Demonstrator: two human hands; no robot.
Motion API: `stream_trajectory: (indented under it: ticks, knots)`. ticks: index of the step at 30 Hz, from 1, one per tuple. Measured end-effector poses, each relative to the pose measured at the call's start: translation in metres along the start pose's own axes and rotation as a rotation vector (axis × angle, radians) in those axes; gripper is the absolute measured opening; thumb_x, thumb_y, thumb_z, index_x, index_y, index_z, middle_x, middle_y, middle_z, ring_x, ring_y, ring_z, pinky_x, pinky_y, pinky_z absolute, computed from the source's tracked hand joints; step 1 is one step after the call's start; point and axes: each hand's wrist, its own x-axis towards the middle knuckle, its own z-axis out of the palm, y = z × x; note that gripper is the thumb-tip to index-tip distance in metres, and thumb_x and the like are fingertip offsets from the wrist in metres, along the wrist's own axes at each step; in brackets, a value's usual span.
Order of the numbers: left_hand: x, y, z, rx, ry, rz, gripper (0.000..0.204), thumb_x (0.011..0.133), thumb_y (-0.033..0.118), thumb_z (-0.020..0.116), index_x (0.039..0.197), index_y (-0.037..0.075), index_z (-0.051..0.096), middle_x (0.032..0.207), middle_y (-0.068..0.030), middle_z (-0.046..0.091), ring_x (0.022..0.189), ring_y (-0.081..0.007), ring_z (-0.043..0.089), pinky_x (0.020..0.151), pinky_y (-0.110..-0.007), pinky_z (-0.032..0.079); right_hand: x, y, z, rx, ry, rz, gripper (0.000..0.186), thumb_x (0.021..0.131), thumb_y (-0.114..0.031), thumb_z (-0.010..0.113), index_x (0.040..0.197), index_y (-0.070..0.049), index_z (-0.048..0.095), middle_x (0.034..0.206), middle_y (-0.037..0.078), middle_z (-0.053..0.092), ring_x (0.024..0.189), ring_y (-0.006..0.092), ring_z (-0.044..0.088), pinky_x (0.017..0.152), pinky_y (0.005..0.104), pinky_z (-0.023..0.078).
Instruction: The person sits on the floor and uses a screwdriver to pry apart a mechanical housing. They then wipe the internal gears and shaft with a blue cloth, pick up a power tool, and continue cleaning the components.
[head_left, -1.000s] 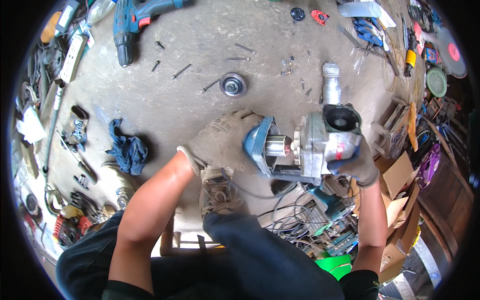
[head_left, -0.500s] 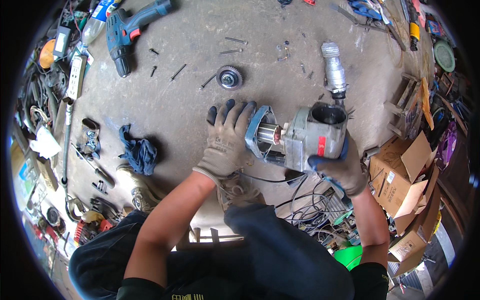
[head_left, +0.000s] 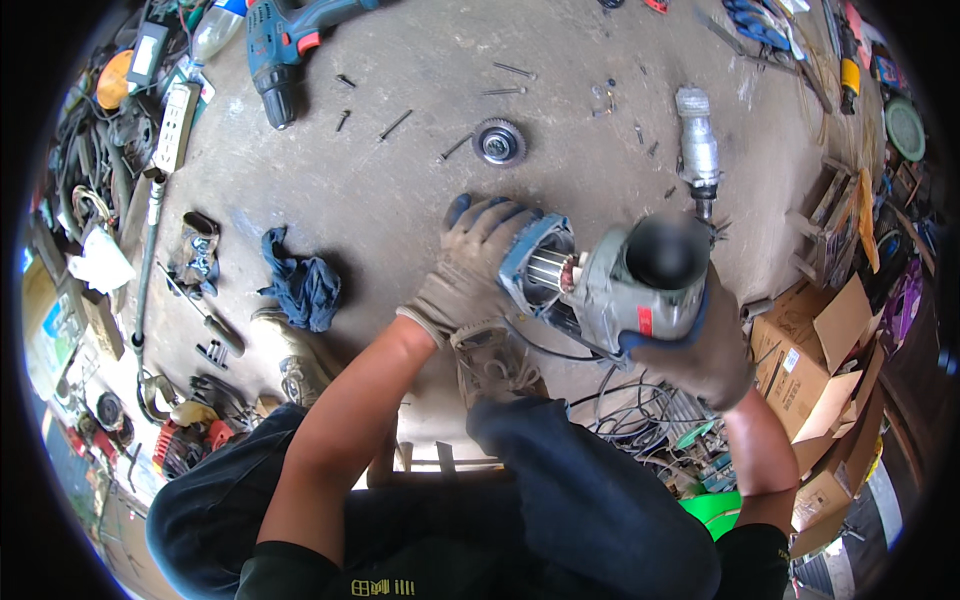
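Observation:
Both my hands wear grey-brown work gloves with dark blue fingertips. My left hand (head_left: 475,260) is closed around the blue motor housing (head_left: 517,262) of a power tool. My right hand (head_left: 700,350) grips the grey metal gear housing (head_left: 625,290) from its right side, thumb across the front. Between the two housings the armature (head_left: 553,270) lies bare, with its striped metal core and copper-coloured winding end showing. A wide round opening (head_left: 668,255) in the gear housing faces up, blurred. The fingers under both housings are hidden.
Beyond my hands lie a toothed gear (head_left: 499,143), several long screws (head_left: 395,125), a silver cylindrical tool part (head_left: 697,140) and a blue cordless drill (head_left: 275,65). A dark blue cloth (head_left: 300,280) lies left. Tangled cables (head_left: 640,415) and cardboard boxes (head_left: 810,360) sit right.
The grey housing has tilted, so its round opening shows more fully, and my right hand has turned with it. Both hands keep their hold. The whole view has shifted slightly.

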Motion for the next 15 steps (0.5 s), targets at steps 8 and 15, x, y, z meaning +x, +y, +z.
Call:
stream_trajectory:
  ticks: [8,15]
  knots:
    - [0.003,0.007,-0.005,-0.085,0.001,-0.036,0.090,0.066,0.044,0.087,0.145,0.014,0.057,0.142,-0.0152,0.059,0.136,-0.0371,0.052,0.122,-0.061,0.027,-0.009,-0.005,0.014,-0.006,0.137,0.043,0.078,0.070,-0.028,0.092,0.132,0.000,0.054,0.110,0.020,0.074,0.099,0.0364,0.076,0.084,0.0469,0.060]
    - [0.000,0.007,-0.007,-0.098,-0.017,-0.082,0.094,0.064,0.047,0.088,0.147,0.018,0.056,0.141,-0.0141,0.058,0.137,-0.0359,0.052,0.122,-0.062,0.026,-0.024,0.008,0.030,0.002,0.220,-0.084,0.078,0.070,-0.020,0.093,0.133,0.001,0.053,0.115,0.017,0.072,0.100,0.0263,0.074,0.086,0.0408,0.059]
